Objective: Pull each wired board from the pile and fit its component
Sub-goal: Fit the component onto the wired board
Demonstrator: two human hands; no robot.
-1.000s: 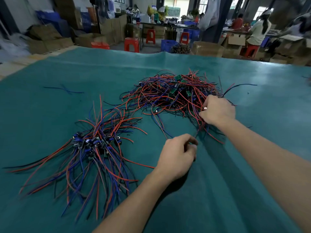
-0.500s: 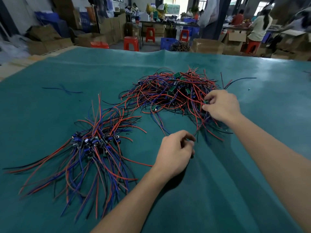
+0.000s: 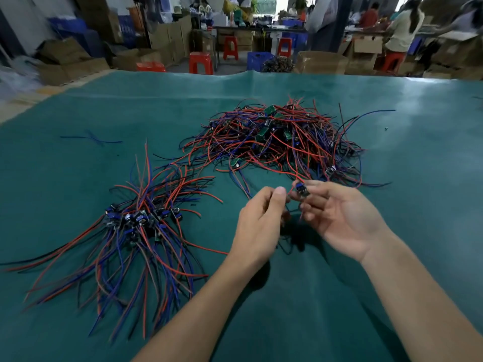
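Wired board (image 3: 302, 190), lifted clear near the worktop (image 3: 78, 178) middle, is being pinched at the right hand (image 3: 342, 218) fingertips, presenting it to the left hand (image 3: 261, 218), whose grip is closing on something small, probably its component, while the unsorted pile (image 3: 274, 142) is lying behind toward the far edge.

Over the green cloth (image 3: 339, 296) the right hand (image 3: 339, 218), palm up, pinches a small wired board (image 3: 302, 189) at its fingertips. The left hand (image 3: 258, 220) is curled at its 9 o'clock, thumb almost touching. The tangled pile (image 3: 282, 142) lies at 12 o'clock, the sorted bundle (image 3: 136, 226) at 9.
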